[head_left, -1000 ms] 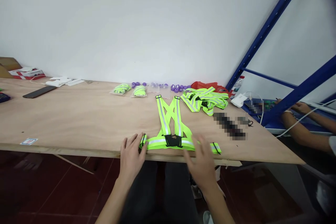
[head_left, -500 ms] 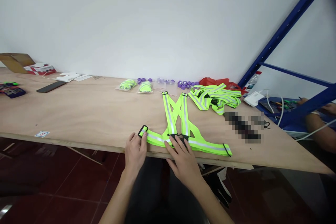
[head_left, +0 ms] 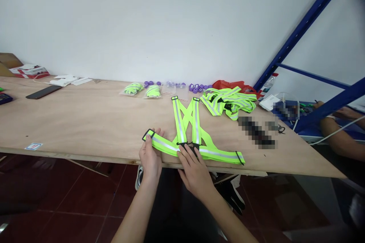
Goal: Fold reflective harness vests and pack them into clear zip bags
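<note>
A neon yellow-green reflective vest [head_left: 196,121] made of straps with silver stripes lies on the table. Its two shoulder straps point toward the wall and its waist straps spread left and right. My left hand [head_left: 150,159] grips the left waist strap near its black buckle [head_left: 148,134], thumb in front and fingers behind, with that end slightly raised. My right hand [head_left: 196,171] lies with fingers stretched over the black middle piece at the table's front edge, partly hiding it. The right waist strap ends in a black slider [head_left: 240,158] on the wood.
More reflective straps [head_left: 229,102] lie heaped by a red bag [head_left: 236,85]. Two bagged vests [head_left: 153,91] and several purple rolls [head_left: 196,88] stand along the wall. A phone [head_left: 43,92] lies left. Blue shelving [head_left: 302,30] and another person's arm [head_left: 339,136] are at right.
My left hand has turned and raised the left strap end, its fingers now behind the strap. My right hand stays on the middle piece. The camera view has shifted slightly.
</note>
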{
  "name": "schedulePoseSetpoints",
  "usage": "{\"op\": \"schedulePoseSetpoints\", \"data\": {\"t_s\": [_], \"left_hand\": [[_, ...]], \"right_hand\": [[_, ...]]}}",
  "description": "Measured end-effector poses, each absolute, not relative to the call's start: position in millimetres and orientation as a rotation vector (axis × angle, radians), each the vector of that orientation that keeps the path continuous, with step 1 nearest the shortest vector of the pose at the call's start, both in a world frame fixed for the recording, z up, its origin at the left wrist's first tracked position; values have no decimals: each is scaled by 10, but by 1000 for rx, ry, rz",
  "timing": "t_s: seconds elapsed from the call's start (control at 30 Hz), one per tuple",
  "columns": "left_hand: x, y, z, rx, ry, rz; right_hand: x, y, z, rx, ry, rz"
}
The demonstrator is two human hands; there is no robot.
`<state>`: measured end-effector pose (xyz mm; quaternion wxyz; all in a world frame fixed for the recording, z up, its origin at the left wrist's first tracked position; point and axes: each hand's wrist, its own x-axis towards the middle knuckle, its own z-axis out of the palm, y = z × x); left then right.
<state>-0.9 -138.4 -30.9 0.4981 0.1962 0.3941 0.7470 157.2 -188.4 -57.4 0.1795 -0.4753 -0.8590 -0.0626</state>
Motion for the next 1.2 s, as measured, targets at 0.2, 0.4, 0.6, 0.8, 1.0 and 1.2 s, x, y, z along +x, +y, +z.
{"op": "schedulePoseSetpoints", "data": {"t_s": [0.2, 0.4, 0.6, 0.8, 1.0, 1.2], "left_hand": [[-18, -1324, -209, 229, 829, 1732], [309, -1255, 78, 458, 842, 1802], [183, -1222, -67, 608, 942, 1900], [-248, -1445, -405, 1111, 1165, 1538], [-423, -1500, -378, 1406, 1358, 1256], [-139, -1408, -284, 609, 909, 1518]], "right_hand": [[1550, -1901, -585, -1348, -2373, -232], [1565, -1926, -569, -1365, -2358, -151], [1579, -1923, -562, -1369, -2333, -122], [1575, -1905, -498, -1378, -2354, -147], [1570, -1920, -530, -1378, -2308, -80], [1603, -1913, -582, -1344, -2317, -108]]}}
